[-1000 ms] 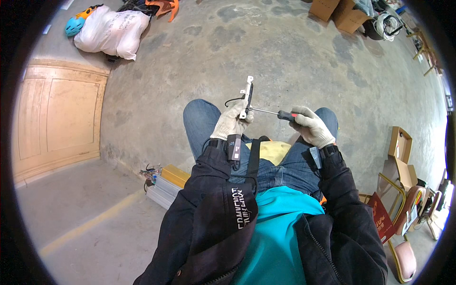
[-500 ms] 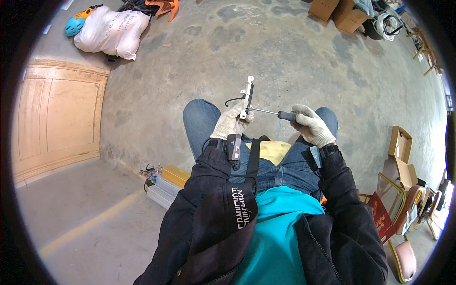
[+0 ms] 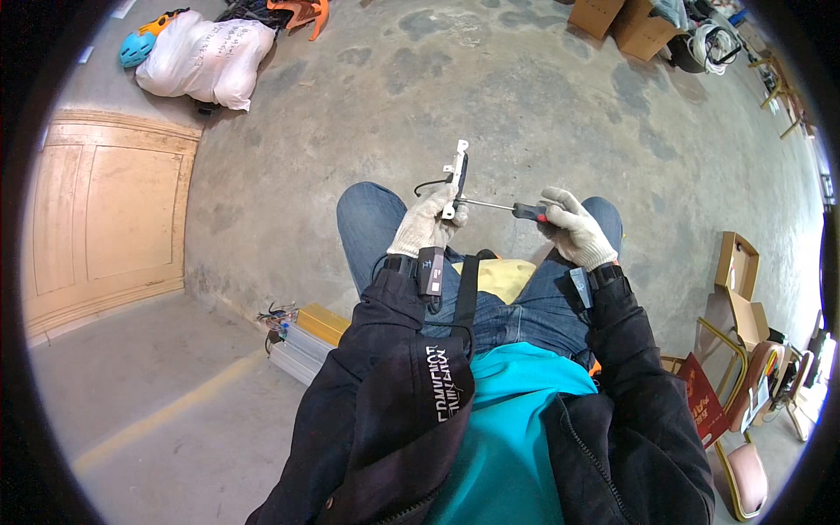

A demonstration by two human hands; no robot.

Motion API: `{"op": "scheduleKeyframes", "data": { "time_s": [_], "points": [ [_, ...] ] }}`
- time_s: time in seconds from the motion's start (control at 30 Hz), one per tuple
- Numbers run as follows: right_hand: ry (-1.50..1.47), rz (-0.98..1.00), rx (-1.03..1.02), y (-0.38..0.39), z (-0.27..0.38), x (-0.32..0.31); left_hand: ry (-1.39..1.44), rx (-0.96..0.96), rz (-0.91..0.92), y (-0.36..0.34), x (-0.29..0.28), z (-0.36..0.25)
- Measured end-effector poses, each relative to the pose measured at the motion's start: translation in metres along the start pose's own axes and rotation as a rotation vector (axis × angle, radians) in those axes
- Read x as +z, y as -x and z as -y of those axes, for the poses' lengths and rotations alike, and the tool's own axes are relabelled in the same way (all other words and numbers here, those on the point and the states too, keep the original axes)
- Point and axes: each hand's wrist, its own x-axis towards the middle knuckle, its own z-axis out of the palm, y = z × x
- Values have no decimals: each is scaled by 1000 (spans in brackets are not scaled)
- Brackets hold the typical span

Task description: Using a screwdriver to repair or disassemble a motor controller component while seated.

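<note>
In a knit glove, my left hand [image 3: 426, 226] is closed around the lower end of a narrow white-and-black part [image 3: 459, 171] with mounting tabs. A short black cable [image 3: 429, 185] curls out from its left side. My gloved right hand [image 3: 573, 229] grips the dark handle of a screwdriver [image 3: 530, 213], which has a red patch. The screwdriver's shaft lies nearly level, and its tip meets the part's side close to my left fingers. What the tip sits in is too small to make out. Both hands are above my knees.
Beside my left hip stand silver metal housings [image 3: 299, 354] and a yellow box [image 3: 323, 325] with loose wires. A wooden panel [image 3: 114, 206] is at the left. White sacks [image 3: 208, 61] lie far left, cardboard boxes [image 3: 643, 31] far right, and chairs [image 3: 748, 477] at the right.
The screwdriver handle has turned, bringing its red patch into view. My right fingers have shifted slightly around it. The left hand and the part stay in place.
</note>
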Motion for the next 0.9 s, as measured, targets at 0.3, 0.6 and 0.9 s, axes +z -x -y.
{"op": "scheduleKeyframes", "data": {
  "time_s": [0.3, 0.6, 0.9],
  "points": [
    [273, 59, 283, 1, 13, -4, 20, -8, -28, -2, -1, 1],
    [24, 58, 59, -6, -6, -14, 21, -16, 7, -2, -3, 1],
    [289, 202, 308, 1, 22, -8, 42, -12, -26, -1, -3, 0]
  ]
}}
